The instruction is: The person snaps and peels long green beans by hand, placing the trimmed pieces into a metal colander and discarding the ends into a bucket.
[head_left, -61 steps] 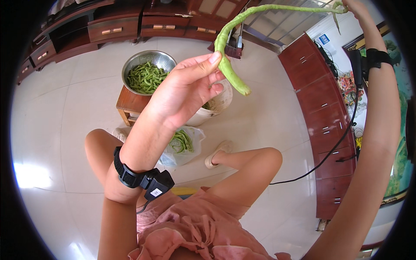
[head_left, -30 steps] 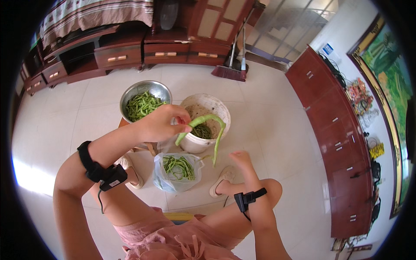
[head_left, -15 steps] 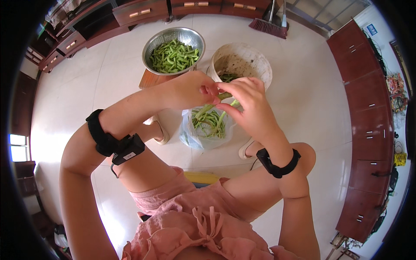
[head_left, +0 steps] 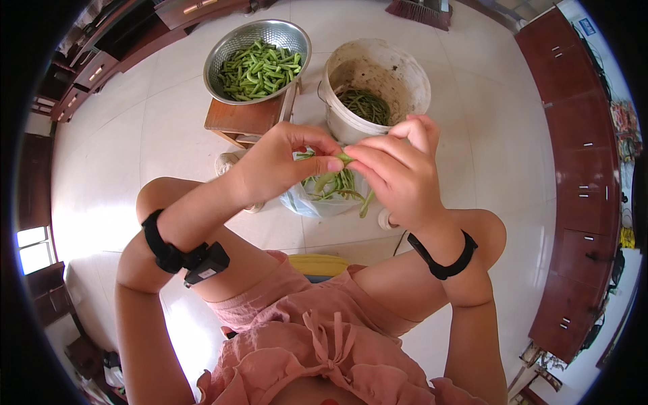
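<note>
My left hand (head_left: 287, 160) and my right hand (head_left: 399, 169) meet above a plastic bag. Thumb and fingertips of each pinch a green bean (head_left: 345, 158), mostly hidden by the fingers. Below my right palm hangs the end of a long bean (head_left: 366, 204); whether it is the same one I cannot tell. Under my hands, the pale translucent bag (head_left: 312, 207) holds long whole green beans (head_left: 331, 185). Farther off to the left, a perforated metal colander (head_left: 302, 42) contains short bean pieces (head_left: 262, 69).
The colander rests on a small wooden stool (head_left: 243, 120). Right of it stands a stained white bucket (head_left: 410, 75) with dark green scraps (head_left: 364, 106) inside. My knees flank the bag. Red-brown cabinets (head_left: 574, 182) line the right wall; a broom (head_left: 420, 13) lies at the far edge.
My left hand has turned so its thumb and fingers now show around the bean. A bean end now dangles below my right hand. The view has shifted, showing more of the bucket's inside.
</note>
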Motion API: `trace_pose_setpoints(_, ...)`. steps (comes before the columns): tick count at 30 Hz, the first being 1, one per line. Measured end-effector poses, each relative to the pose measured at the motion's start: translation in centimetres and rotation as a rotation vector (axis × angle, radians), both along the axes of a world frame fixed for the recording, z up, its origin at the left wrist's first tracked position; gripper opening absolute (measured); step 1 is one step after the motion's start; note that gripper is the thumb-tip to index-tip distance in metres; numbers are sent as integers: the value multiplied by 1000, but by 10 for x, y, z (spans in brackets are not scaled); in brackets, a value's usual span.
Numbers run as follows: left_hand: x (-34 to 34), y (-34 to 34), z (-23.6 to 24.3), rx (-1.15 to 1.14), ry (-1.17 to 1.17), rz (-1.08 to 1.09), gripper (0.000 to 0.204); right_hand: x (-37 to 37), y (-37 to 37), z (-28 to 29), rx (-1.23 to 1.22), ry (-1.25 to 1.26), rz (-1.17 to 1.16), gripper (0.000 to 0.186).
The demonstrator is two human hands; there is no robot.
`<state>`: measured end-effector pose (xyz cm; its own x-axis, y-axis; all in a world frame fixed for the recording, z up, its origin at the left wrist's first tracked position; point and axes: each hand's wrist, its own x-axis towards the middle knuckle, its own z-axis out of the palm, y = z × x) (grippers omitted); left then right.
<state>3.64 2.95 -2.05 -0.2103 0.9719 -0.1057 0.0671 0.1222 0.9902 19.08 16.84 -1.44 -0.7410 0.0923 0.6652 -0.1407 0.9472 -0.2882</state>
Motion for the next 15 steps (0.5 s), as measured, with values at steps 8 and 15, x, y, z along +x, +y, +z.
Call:
trace_pose_setpoints(8, 23, -5, 1, 289, 587, 86, 14, 12, -2, -1, 74, -120, -10, 14)
trace_pose_setpoints(15, 19, 0, -14, 529, 1022, -108, 15, 6, 19, 5, -250, -533, 258, 12)
